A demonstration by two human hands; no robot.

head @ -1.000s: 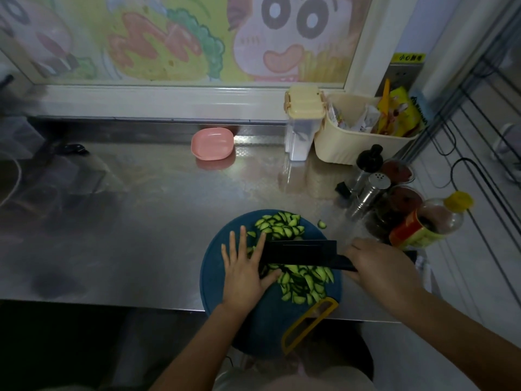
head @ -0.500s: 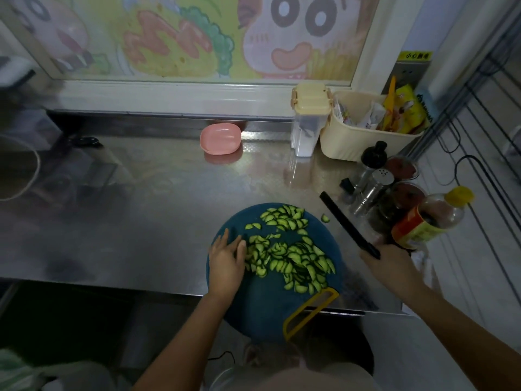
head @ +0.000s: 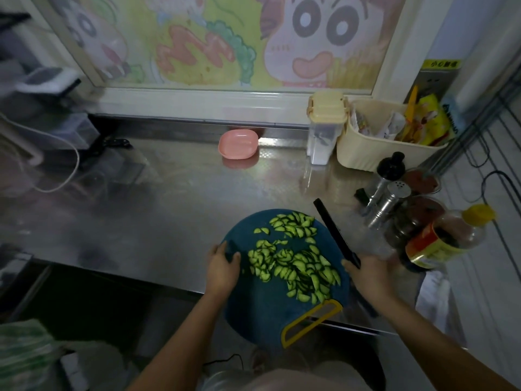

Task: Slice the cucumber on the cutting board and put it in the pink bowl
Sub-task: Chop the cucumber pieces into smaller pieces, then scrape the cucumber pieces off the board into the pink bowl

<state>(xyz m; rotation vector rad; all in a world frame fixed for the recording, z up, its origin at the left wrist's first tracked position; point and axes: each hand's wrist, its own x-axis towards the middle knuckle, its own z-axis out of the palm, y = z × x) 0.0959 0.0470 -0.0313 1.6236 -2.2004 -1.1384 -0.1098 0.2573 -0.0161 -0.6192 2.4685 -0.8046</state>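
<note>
Many green cucumber slices (head: 296,258) lie in two heaps on the round dark blue cutting board (head: 262,309), which overhangs the counter's front edge and has a yellow handle. My left hand (head: 222,266) grips the board's left rim, thumb on top. My right hand (head: 366,275) holds the handle of a black knife (head: 332,232), blade pointing away over the board's right edge. The empty pink bowl (head: 238,143) sits at the back of the steel counter, far from both hands.
Right of the board stand a metal shaker (head: 387,203), a black-topped grinder (head: 386,176), dark jars and a yellow-capped bottle (head: 448,238). A cream basket (head: 375,153) and a clear lidded container (head: 322,136) stand at the back right. A white cable (head: 67,170) lies left.
The knife came off the slices and swung out to the board's right side. My left hand moved from flat on the board to gripping its left rim.
</note>
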